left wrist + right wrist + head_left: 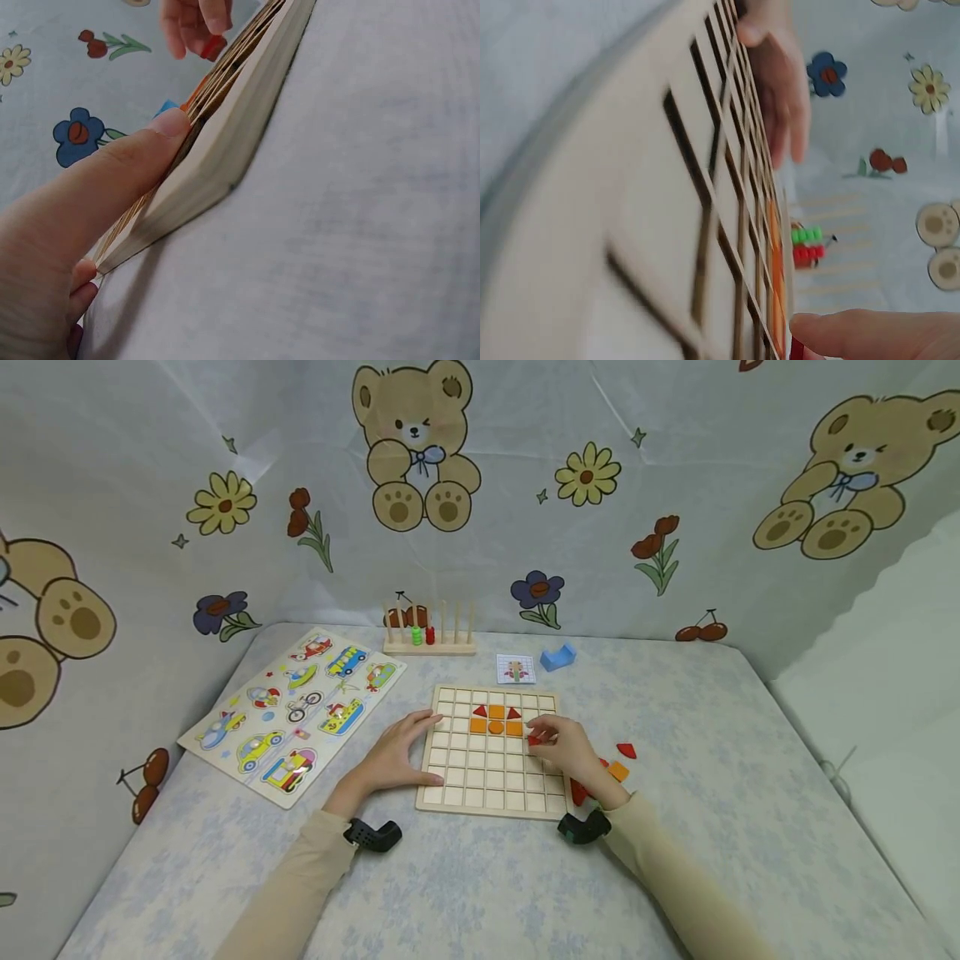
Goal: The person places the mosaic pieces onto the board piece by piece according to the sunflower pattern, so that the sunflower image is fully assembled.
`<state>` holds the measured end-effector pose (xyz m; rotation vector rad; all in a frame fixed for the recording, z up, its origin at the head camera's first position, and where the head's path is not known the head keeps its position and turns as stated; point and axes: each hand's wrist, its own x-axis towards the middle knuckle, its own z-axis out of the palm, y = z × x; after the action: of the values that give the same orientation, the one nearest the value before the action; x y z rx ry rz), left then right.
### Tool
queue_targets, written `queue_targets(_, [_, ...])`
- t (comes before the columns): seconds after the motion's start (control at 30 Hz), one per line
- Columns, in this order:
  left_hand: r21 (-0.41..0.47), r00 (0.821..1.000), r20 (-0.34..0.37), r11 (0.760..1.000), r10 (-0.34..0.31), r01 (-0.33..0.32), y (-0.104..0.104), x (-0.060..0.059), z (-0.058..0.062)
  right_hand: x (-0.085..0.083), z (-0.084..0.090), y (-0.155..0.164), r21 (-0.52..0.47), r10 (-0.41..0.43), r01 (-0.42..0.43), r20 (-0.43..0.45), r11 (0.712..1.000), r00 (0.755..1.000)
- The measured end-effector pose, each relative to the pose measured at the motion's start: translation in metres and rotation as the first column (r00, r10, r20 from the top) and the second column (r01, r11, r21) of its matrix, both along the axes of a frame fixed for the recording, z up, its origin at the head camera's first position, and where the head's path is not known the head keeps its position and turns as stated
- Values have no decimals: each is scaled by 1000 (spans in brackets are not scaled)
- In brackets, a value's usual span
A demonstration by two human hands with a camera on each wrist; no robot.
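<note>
A wooden grid board (491, 813) lies in front of me. In its upper rows sit several orange squares (497, 712), an orange circle (496, 727) and two red triangles (481, 712). My left hand (393, 758) rests at the board's left side, thumb and fingers spread apart; in the left wrist view the thumb (124, 161) lies on the rim. Over the right columns, my right hand (567, 748) pinches a small red piece (534, 740). That red piece (213, 48) also shows in the left wrist view; its shape is mostly covered by the fingers.
Loose red pieces (626, 751) and an orange square (618, 771) lie right of the board, partly behind the right forearm. Behind the board are a pattern card (516, 669), a blue holder (558, 658) and a peg rack (430, 648). A vehicle puzzle (300, 727) lies left.
</note>
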<state>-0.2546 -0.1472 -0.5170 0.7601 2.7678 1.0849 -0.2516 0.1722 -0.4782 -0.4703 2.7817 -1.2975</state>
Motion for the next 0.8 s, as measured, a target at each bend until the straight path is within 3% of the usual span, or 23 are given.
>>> queue_targets(0.23, [-3, 1000, 3, 1000, -9, 9, 2, 0, -1, 1, -10, -23, -31, 29, -28, 5, 999, 1000])
queue_targets(0.8, [-3, 1000, -10, 1000, -2, 2, -1, -4, -5, 0, -12, -29, -72, 2, -4, -25, 997, 1000])
